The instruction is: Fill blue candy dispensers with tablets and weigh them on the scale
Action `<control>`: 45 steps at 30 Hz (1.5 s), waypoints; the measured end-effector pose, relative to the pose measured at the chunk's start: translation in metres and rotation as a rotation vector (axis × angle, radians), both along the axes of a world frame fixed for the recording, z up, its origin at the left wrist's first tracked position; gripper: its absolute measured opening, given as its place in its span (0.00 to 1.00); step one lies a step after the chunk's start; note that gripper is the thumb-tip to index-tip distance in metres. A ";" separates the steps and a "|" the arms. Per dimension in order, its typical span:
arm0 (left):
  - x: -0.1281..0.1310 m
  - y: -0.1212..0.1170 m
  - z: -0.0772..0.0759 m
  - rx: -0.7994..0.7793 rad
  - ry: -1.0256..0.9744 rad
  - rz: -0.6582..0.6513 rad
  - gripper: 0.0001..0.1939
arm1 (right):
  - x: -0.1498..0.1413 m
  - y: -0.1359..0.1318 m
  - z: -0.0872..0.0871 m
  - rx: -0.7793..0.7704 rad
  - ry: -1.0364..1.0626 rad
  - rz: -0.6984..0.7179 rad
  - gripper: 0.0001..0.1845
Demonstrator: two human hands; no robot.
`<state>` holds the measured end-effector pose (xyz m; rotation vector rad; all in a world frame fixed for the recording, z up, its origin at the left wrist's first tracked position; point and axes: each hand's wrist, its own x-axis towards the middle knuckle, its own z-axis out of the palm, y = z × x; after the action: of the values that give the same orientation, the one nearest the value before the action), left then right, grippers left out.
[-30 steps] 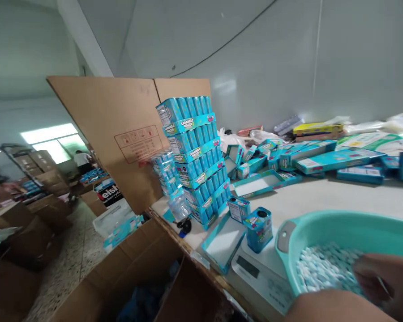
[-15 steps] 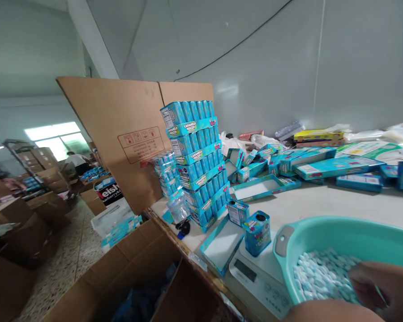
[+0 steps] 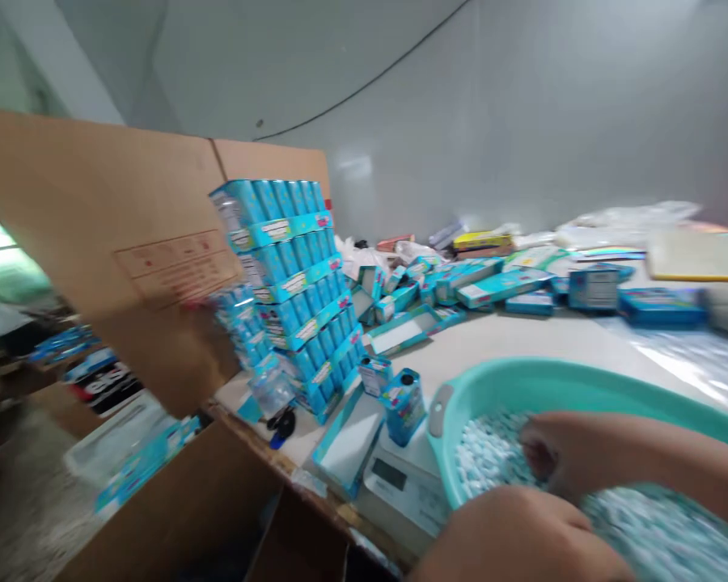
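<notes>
A turquoise plastic basin (image 3: 558, 368) holds a layer of small pale-blue and white candies (image 3: 491, 453). My right hand (image 3: 558, 453) reaches in from the right, its curled fingers down among the candies; what lies inside them is hidden. At the basin's near side, my left hand (image 3: 515, 533) is closed, its back to the camera and its fingertips out of sight. A blue tin (image 3: 404, 408) with a round opening in its top stands on the white digital scale (image 3: 394, 477), left of the basin. Behind it is a second tin (image 3: 374, 374).
Trays of blue tins (image 3: 297, 299) form a tall stack before a cardboard panel (image 3: 151, 194). A shallow tray (image 3: 349, 440) sits beside the scale. Flattened and folded blue cartons (image 3: 503, 287) litter the table's back. An open cardboard box (image 3: 188, 501) stands below the table edge.
The view has turned right, shifting the scene leftward and showing more of the basin. My left hand shows more fully; my right hand remains among the candies.
</notes>
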<state>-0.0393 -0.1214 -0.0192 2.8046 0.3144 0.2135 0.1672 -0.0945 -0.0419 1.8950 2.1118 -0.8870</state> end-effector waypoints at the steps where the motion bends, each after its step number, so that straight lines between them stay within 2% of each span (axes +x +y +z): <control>1: 0.001 0.001 -0.004 0.005 -0.007 -0.014 0.11 | -0.002 0.000 0.008 -0.002 0.014 -0.004 0.11; 3: 0.004 0.002 -0.010 0.017 -0.012 -0.032 0.11 | -0.002 0.002 0.016 -0.001 0.039 -0.010 0.12; 5: 0.004 0.003 -0.008 0.000 -0.057 -0.030 0.08 | 0.002 0.004 0.019 -0.016 0.056 -0.015 0.14; 8: -0.007 0.016 0.010 -0.103 -0.178 0.039 0.05 | 0.006 0.005 0.019 -0.061 0.081 -0.008 0.14; 10: -0.021 0.039 0.028 -0.160 -0.274 0.181 0.08 | 0.007 0.006 0.020 -0.080 0.091 -0.013 0.12; 12: -0.035 0.069 0.044 -0.067 -0.390 0.377 0.09 | 0.007 0.006 0.021 -0.080 0.097 -0.022 0.10; 14: -0.045 0.098 0.053 0.018 -0.403 0.518 0.10 | 0.006 0.005 0.022 -0.079 0.103 -0.027 0.08; 16: -0.049 0.119 0.055 0.043 -0.344 0.574 0.11 | 0.005 0.005 0.024 -0.084 0.109 -0.029 0.07; 18: -0.049 0.130 0.054 0.040 -0.270 0.570 0.11 | 0.006 0.005 0.025 -0.094 0.112 -0.030 0.07; 22: -0.045 0.131 0.047 0.007 -0.200 0.549 0.13 | 0.007 0.007 0.024 -0.109 0.120 -0.032 0.10; 27: -0.043 0.131 0.041 -0.054 -0.166 0.641 0.17 | 0.009 0.007 0.022 -0.108 0.145 -0.031 0.15; 30: -0.044 0.133 0.038 -0.056 -0.168 0.653 0.18 | 0.008 0.006 0.023 -0.103 0.131 -0.037 0.13; 35: -0.043 0.130 0.038 0.025 -0.175 0.621 0.17 | 0.007 0.004 0.026 -0.096 0.106 -0.025 0.09; 42: -0.043 0.128 0.046 0.089 -0.082 0.567 0.20 | 0.003 0.001 0.031 -0.087 0.042 -0.036 0.16; 45: -0.044 0.107 0.049 0.165 -0.203 0.562 0.20 | -0.001 -0.001 0.036 -0.070 0.019 -0.039 0.18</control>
<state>-0.0833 -0.0140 0.0295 2.7480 1.0712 0.6684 0.1666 -0.0952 -0.0062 1.9060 2.0332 -0.9766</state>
